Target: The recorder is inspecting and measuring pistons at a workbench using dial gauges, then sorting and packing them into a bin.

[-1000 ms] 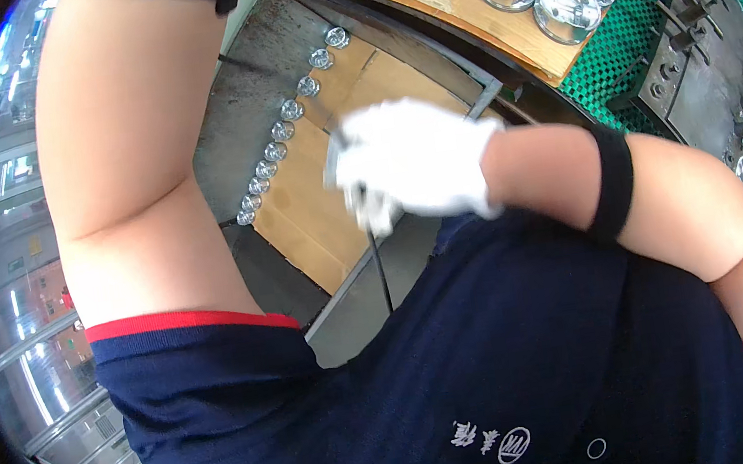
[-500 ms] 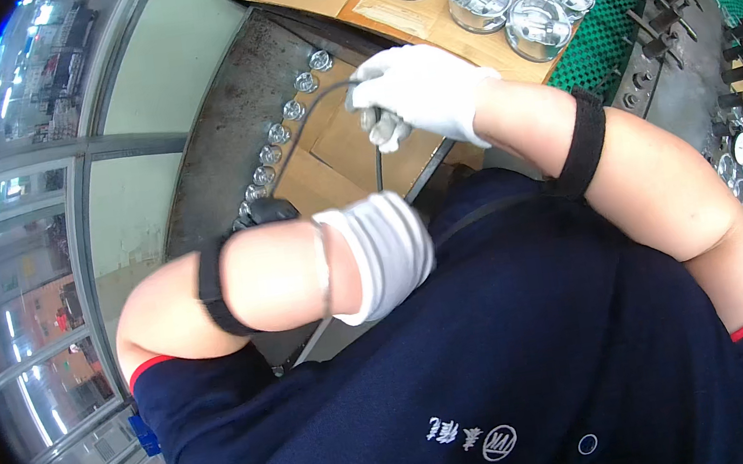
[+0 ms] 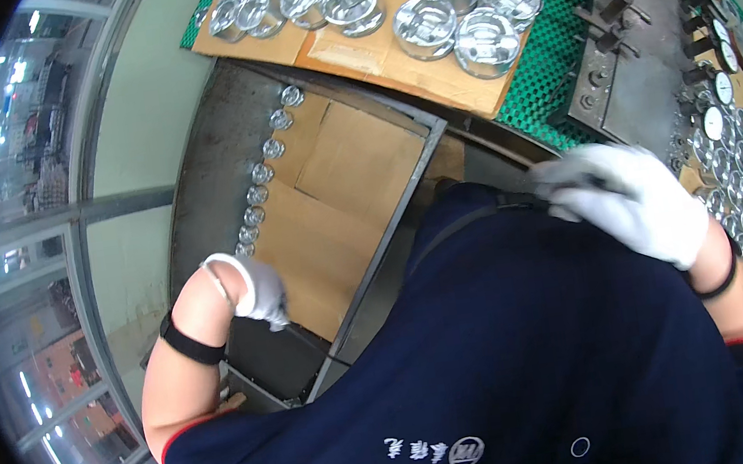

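My left hand (image 3: 262, 293), in a white glove, hangs over the near left side of the cardboard-lined tray (image 3: 384, 254). Its fingers point downward and are mostly hidden behind the wrist and glove. In front of my body on the right, my right hand (image 3: 635, 202) wears a white glove with grey fingertips. The fingers bend toward my dark shirt and are smeared by motion, so I cannot make out anything in them. A row of small shiny metal parts (image 3: 262, 173) runs along the tray's left side. A thin black cable (image 3: 340, 360) shows at the tray's near edge.
Shiny piston-like metal cups (image 3: 425, 26) stand on a cardboard-topped bench (image 3: 348, 55) ahead. To the right are a green mat (image 3: 530, 117), a metal fixture (image 3: 616, 59), dial gauges (image 3: 713, 124) and more small metal parts (image 3: 733, 161). A windowed partition (image 3: 126, 114) rises on the left.
My hands have moved apart: the right came down and right from the bench edge, the left shifted left over the tray. The dark cable raised by my right hand is no longer there.
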Available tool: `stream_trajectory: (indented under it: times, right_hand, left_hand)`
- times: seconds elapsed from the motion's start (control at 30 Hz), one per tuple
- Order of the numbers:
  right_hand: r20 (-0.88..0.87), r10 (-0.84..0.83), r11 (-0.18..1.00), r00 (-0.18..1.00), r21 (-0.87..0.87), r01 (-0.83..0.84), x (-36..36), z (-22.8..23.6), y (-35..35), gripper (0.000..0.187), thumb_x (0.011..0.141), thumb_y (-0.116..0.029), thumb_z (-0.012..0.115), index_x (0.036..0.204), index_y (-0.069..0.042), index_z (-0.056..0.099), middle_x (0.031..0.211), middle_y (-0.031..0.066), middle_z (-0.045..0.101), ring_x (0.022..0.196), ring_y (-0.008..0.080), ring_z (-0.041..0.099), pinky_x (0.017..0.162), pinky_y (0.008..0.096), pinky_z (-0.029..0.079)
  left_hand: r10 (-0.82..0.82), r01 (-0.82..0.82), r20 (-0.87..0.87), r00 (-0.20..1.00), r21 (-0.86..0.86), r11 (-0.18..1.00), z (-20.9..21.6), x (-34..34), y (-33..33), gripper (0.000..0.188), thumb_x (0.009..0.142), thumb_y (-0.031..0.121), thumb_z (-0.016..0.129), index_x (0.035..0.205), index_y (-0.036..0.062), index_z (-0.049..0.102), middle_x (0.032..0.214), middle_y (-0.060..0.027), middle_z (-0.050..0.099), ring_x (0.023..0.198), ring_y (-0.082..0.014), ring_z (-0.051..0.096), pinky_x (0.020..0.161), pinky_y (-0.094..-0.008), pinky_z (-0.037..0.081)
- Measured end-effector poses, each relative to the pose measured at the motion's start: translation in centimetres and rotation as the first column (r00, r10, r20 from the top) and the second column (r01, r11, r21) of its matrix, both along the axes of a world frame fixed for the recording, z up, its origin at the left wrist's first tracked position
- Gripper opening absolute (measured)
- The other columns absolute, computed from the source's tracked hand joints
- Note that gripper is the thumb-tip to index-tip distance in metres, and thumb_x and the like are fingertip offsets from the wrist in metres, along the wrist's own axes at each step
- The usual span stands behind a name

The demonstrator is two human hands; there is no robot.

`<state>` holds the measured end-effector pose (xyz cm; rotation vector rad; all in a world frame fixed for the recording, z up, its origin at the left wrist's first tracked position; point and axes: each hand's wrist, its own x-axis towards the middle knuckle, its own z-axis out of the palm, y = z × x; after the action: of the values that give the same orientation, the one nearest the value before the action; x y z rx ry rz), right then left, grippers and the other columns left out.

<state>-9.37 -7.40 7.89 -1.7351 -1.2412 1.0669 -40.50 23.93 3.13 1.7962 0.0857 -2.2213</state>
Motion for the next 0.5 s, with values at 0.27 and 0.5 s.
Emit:
stream_trajectory:
  times: [0.27, 0.5]
  right_hand:
    - [-0.057, -0.804, 0.569, 0.592, -0.362, 0.738, 1.4, -0.5, -21.9, 0.032, 0.1, -0.015, 0.056, 0.125, 0.004, 0.058, 0.099, 0.0076, 0.067, 0.08, 0.0143, 0.063, 0.076, 0.0278, 0.051]
    - [0.042, -0.751, 0.633, 0.659, -0.242, 0.736, 3.7, 1.1, -16.4, 0.026, 0.098, -0.012, 0.057, 0.119, 0.003, 0.062, 0.096, 0.0058, 0.069, 0.082, 0.0115, 0.064, 0.076, 0.0257, 0.051]
  left_hand:
    - [-0.113, 0.118, -0.04, 0.993, 0.485, 0.867, -4.1, -6.8, 12.1, 0.05, 0.079, 0.048, 0.076, 0.109, 0.0085, 0.076, 0.111, -0.0128, 0.074, 0.104, -0.034, 0.068, 0.088, -0.0432, 0.053]
    - [-0.327, 0.308, -0.088, 0.941, 0.623, 0.719, -3.4, 2.9, 16.3, 0.031, 0.082, 0.03, 0.074, 0.105, 0.0095, 0.077, 0.115, -0.0095, 0.073, 0.104, -0.0289, 0.07, 0.086, -0.0418, 0.055]
